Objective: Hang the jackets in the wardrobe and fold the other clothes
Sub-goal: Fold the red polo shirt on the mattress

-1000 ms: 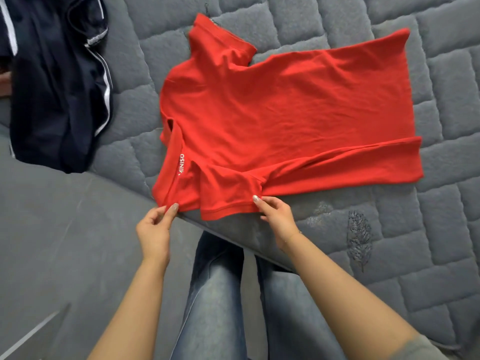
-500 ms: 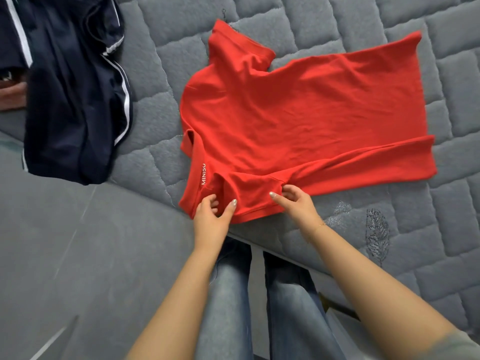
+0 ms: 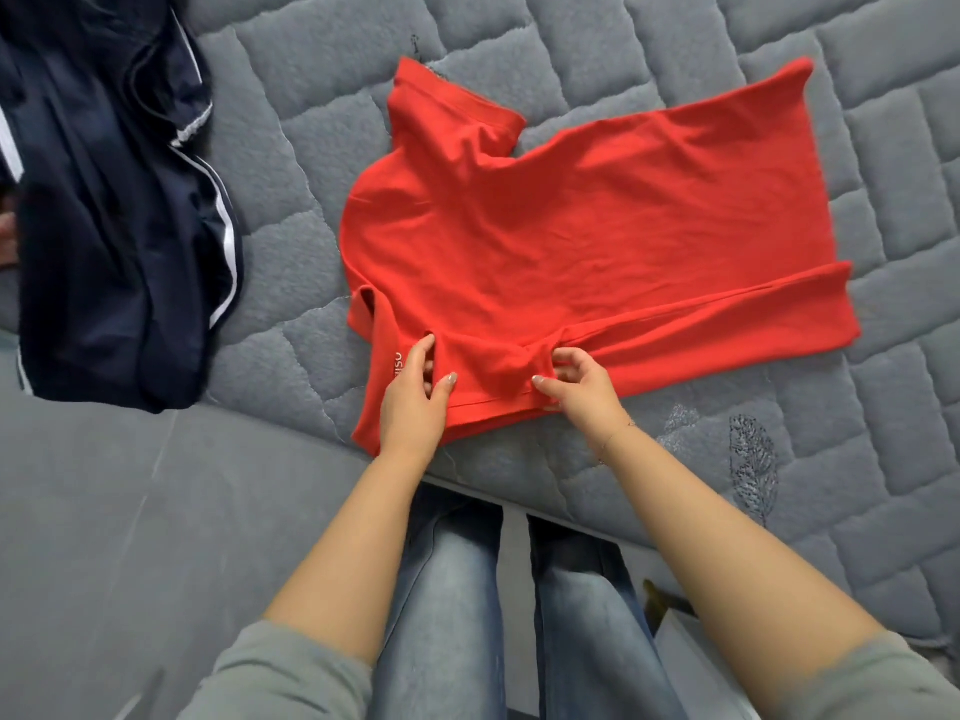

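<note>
— Two garments lie on the grey quilted mattress [image 3: 649, 39]; which carries writing?

— Only the red cotton T-shirt [image 3: 587, 220]. White letters run along its near-left part, just beside the left hand. "ISO" can be read; the rest of the word is covered by that hand.

— Where does the shirt sit?

— Spread flat near the mattress's front edge, its collar end toward the left and its hem toward the right edge. One long side is already folded over along the near edge, and the near sleeve is doubled onto the body.

— And the left hand [image 3: 413, 402]?

— It rests on the folded sleeve. Its fingers [image 3: 423, 350] are curled into the cloth while the thumb stretches out across the fabric, so it grips a bunch of the sleeve.

— The right hand [image 3: 582, 387]?

— Its thumb and curled fingers [image 3: 569, 358] pinch the sleeve's fold where the sleeve meets the folded side strip.

— The other garment?

— A dark navy jacket with white stripes [image 3: 109, 210], crumpled at the mattress's left edge, well apart from the shirt and partly hanging over the front edge.
</note>
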A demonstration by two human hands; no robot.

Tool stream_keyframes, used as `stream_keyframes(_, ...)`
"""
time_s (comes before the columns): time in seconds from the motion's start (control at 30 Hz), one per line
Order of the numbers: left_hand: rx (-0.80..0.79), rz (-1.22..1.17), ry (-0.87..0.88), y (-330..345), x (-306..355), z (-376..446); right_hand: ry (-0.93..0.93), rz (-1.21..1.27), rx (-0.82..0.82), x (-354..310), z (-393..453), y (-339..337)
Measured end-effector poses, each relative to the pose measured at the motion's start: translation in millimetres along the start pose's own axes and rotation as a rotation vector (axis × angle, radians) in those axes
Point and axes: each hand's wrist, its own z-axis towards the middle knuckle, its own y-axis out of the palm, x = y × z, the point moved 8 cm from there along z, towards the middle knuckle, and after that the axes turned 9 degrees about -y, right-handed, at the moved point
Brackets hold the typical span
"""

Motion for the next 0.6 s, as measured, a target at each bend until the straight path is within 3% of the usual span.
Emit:
stream_keyframes(0.17,0.044,0.082,0.043,-5.7,-0.3,-6.7,-0.158,-0.314,-0.013,-6.5,-1.5,-5.3)
stream_keyframes(0.33,0.320,0.258,0.212,-9.9,44.5,-35.4,-0.409,-0.430,0.054,-30.2,-13.1,-43.1)
stream_keyframes(0.4,0.238,0.323,0.352,18.5,77.8,-45.3,-0.494,-0.543,0.081,-36.5,-14.2,-72.5)
stream_keyframes(0.5,-0.042,0.420,0.550,90.3,118.6,-52.7,-0.517,-0.714,0.042,-36.1,-4.7,-118.4)
stream_keyframes(0.6,-0.078,0.595,0.561,149.3,141.6,-37.4,-0.650,-0.861,0.041,-43.7,17.2,-164.9)
